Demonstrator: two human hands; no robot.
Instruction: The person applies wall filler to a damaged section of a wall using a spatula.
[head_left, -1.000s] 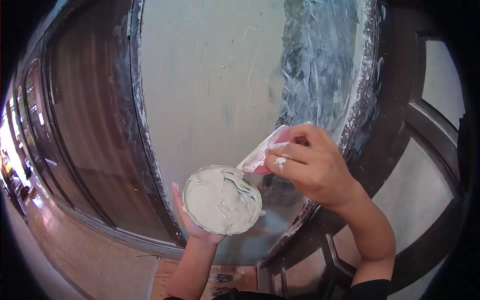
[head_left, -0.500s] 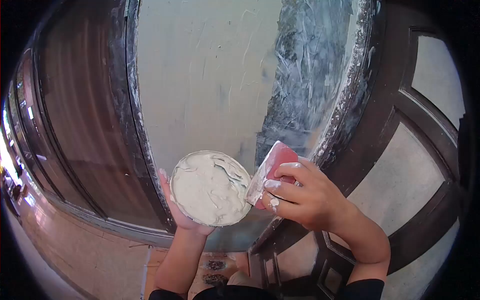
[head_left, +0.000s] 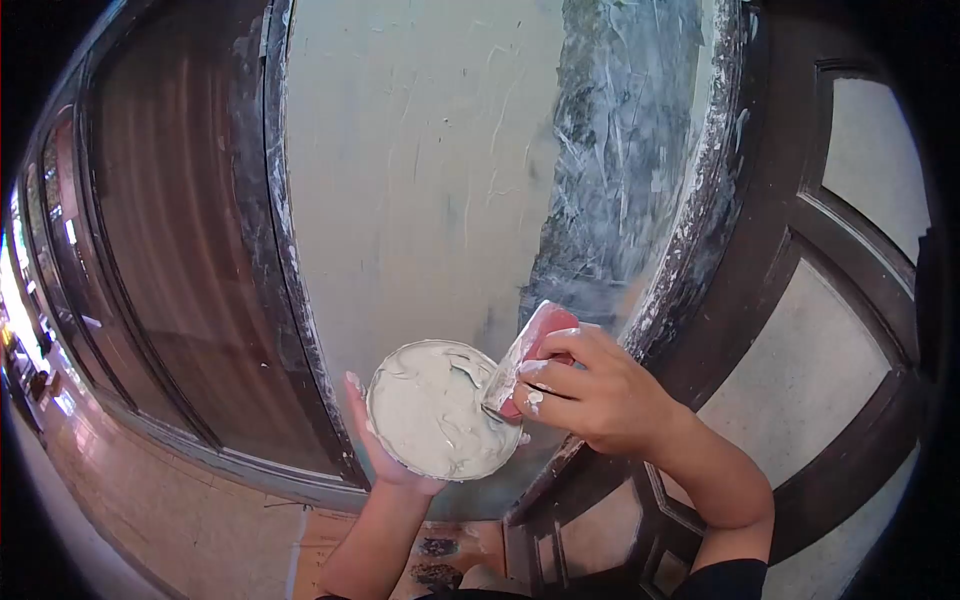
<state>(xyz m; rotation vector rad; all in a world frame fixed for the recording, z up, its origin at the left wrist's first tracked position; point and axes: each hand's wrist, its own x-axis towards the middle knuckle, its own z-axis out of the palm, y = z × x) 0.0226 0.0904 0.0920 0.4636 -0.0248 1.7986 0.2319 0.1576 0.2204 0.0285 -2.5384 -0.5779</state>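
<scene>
My left hand (head_left: 385,455) supports a round tub of off-white putty (head_left: 430,415) from below and from its left side, the thumb along the rim. Wrapped in the fingers of my right hand (head_left: 590,390) is a pink putty spreader (head_left: 550,330), its face smeared with white. The spreader's lower corner dips into the putty at the tub's right side. White paste sticks to my right fingers. Behind them stands a panel (head_left: 400,200), coated pale on the left, with a bare, streaky blue-grey strip (head_left: 610,170) on the right.
Dark wooden frames flank the panel, with a glass pane (head_left: 180,230) on the left and a door with pale inset panels (head_left: 800,350) on the right. Stained cardboard (head_left: 340,530) lies on the tiled floor (head_left: 210,520) below.
The tub has shifted right and down in view. My right hand has lowered slightly left, bringing the spreader's corner from the rim into the putty.
</scene>
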